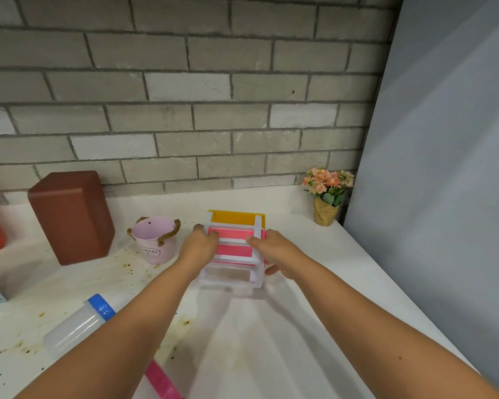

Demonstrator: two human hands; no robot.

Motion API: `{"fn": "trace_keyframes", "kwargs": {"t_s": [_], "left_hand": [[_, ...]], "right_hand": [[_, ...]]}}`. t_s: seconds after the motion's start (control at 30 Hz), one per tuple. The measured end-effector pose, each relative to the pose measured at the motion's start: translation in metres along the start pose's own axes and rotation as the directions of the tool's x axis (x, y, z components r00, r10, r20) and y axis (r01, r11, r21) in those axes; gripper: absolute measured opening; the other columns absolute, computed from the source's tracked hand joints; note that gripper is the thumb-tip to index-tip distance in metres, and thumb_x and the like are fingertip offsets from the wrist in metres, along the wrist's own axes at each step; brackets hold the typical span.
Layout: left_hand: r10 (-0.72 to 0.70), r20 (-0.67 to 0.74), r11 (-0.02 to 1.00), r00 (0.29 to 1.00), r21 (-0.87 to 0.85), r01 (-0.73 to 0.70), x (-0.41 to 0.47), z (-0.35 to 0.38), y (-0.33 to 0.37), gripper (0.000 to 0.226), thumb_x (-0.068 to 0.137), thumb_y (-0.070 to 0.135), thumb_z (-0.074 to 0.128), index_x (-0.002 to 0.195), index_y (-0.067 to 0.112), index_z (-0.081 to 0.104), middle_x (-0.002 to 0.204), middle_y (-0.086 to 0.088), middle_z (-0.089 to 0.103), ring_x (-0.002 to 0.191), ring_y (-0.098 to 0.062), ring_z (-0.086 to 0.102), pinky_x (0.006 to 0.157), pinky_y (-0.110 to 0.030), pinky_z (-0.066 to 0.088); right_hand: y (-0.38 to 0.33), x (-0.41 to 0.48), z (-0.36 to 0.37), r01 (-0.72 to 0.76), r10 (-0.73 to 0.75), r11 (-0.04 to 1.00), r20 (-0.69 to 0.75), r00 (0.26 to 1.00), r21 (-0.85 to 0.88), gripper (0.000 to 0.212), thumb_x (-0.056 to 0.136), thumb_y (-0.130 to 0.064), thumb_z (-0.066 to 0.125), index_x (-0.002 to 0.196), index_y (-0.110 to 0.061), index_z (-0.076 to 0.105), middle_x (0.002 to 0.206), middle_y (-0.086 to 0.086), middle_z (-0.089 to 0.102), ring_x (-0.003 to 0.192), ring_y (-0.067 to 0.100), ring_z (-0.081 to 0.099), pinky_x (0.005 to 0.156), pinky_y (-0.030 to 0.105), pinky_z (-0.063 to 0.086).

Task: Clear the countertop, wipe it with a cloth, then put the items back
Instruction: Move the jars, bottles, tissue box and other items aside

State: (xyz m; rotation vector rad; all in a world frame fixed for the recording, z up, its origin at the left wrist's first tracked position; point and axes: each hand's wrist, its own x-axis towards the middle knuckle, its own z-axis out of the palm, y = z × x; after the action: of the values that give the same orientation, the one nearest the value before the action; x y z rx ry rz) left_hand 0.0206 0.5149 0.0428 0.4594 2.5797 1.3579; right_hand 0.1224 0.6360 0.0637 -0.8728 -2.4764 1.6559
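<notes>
Item in hand: small drawer unit (233, 250), pink drawer fronts facing the person, yellow panel at its far edge.
Location: mid-countertop (314, 312), right of the pink bucket (154, 240) and well apart from the flower pot (326, 197).
Left hand (198, 246): fingers curled over the unit's left side, gripping.
Right hand (274, 251): clamped on the right side, thumb across the front.
Contact with surface: cannot tell (the base is blurred).
Key relation: the unit sits directly between the two hands, its width running from palm to palm; neither hand is nearer.
Assessment: clearing phase; brown stains (124, 264) remain unwiped to the left.
Next move requires: an even two-handed lift so the drawers do not slide out.
</notes>
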Motion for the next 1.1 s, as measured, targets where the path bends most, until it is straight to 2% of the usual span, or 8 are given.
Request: {"fn": "trace_keyframes", "kwargs": {"t_s": [0.13,0.3,0.43,0.53,0.63,0.77,0.93,1.1], "left_hand": [[0.109,0.030,0.989,0.994,-0.107,-0.105,-0.005,0.022,0.031,0.031,0.100,0.026,0.034,0.125,0.007,0.038,0.108,-0.011,0.051,0.091,-0.025,0.048,0.075,-0.031,0.038],[0.166,0.090,0.977,0.982,-0.151,-0.151,0.001,0.066,0.048,0.034,0.096,0.031,0.040,0.128,0.021,0.037,0.116,-0.008,0.053,0.118,-0.031,0.044,0.097,-0.042,0.041],[0.215,0.197,0.942,0.957,-0.299,-0.150,-0.005,0.106,0.066,0.036,0.094,0.027,0.048,0.128,0.022,0.039,0.119,-0.002,0.054,0.117,-0.025,0.049,0.099,-0.040,0.042],[0.240,0.267,0.914,0.933,-0.385,-0.125,-0.012,0.133,0.080,0.044,0.094,0.024,0.051,0.135,0.018,0.034,0.124,0.001,0.052,0.111,-0.018,0.052,0.093,-0.035,0.045],[0.253,0.324,0.904,0.912,-0.416,-0.103,-0.015,0.159,0.087,0.049,0.094,0.026,0.053,0.138,0.021,0.031,0.119,0.008,0.046,0.108,-0.014,0.049,0.088,-0.030,0.041],[0.258,0.366,0.899,0.894,-0.430,-0.084,-0.010,0.189,0.092,0.051,0.094,0.020,0.051,0.140,0.024,0.028,0.124,0.007,0.047,0.109,-0.012,0.047,0.090,-0.027,0.038],[0.234,0.386,0.912,0.892,-0.404,-0.065,0.003,0.215,0.091,0.055,0.093,0.019,0.052,0.141,0.028,0.028,0.128,0.007,0.049,0.111,-0.014,0.049,0.093,-0.029,0.040],[0.206,0.384,0.930,0.900,-0.362,-0.058,0.013,0.231,0.091,0.060,0.090,0.020,0.056,0.142,0.030,0.026,0.134,0.004,0.049,0.119,-0.019,0.050,0.096,-0.031,0.043]], "right_hand": [[0.007,-0.001,-0.029,0.104,-0.087,0.991,-0.188,0.978,0.083,0.038,0.092,-0.027,0.054,0.128,-0.020,0.043,0.118,0.005,0.058,0.099,0.024,0.057,0.065,0.032,0.051],[0.030,-0.006,-0.073,0.191,-0.149,0.976,-0.316,0.937,0.107,0.041,0.085,-0.014,0.065,0.121,-0.022,0.047,0.102,-0.002,0.056,0.093,0.016,0.053,0.077,0.032,0.047],[0.055,-0.001,-0.108,0.186,-0.161,0.982,-0.412,0.897,0.021,0.055,0.081,-0.001,0.063,0.130,-0.017,0.045,0.110,0.004,0.058,0.097,0.019,0.055,0.081,0.030,0.046],[0.074,0.009,-0.133,0.160,-0.132,0.987,-0.470,0.873,0.019,0.059,0.081,0.005,0.059,0.133,-0.016,0.042,0.114,0.005,0.058,0.103,0.023,0.056,0.085,0.034,0.049],[0.091,0.020,-0.153,0.151,-0.108,0.987,-0.479,0.871,0.051,0.061,0.080,0.010,0.058,0.132,-0.018,0.041,0.115,0.007,0.059,0.101,0.022,0.057,0.083,0.034,0.050],[0.109,0.039,-0.173,0.156,-0.107,0.986,-0.482,0.870,0.063,0.044,0.079,0.007,0.058,0.108,-0.025,0.049,0.110,0.008,0.062,0.103,0.027,0.059,0.089,0.042,0.051],[0.130,0.073,-0.190,0.141,-0.086,0.985,-0.423,0.902,0.100,0.057,0.063,-0.011,0.067,0.117,-0.022,0.055,0.111,0.007,0.065,0.103,0.026,0.061,0.091,0.047,0.051],[0.143,0.098,-0.199,0.156,-0.101,0.980,-0.370,0.924,0.122,0.046,0.060,-0.018,0.062,0.103,-0.034,0.060,0.107,0.004,0.068,0.101,0.023,0.064,0.089,0.045,0.053]]}}
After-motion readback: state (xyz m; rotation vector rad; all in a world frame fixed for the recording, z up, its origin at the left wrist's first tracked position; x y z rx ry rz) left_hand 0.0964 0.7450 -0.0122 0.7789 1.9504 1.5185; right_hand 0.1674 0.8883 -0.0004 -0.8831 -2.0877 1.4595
